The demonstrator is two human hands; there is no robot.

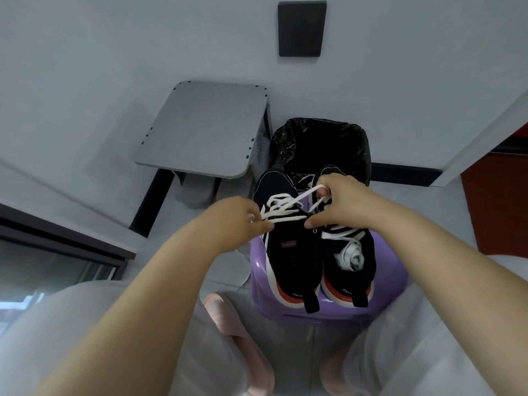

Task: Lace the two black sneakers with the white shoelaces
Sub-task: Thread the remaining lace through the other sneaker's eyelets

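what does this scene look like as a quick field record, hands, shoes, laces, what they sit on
left hand: pinches the white lace beside the left sneaker
right hand: grips another strand of that lace
left sneaker: partly laced
right sneaker: some lace crossings, white stuffing inside
support: purple stool, both sneakers on it
behind: bin with black bag
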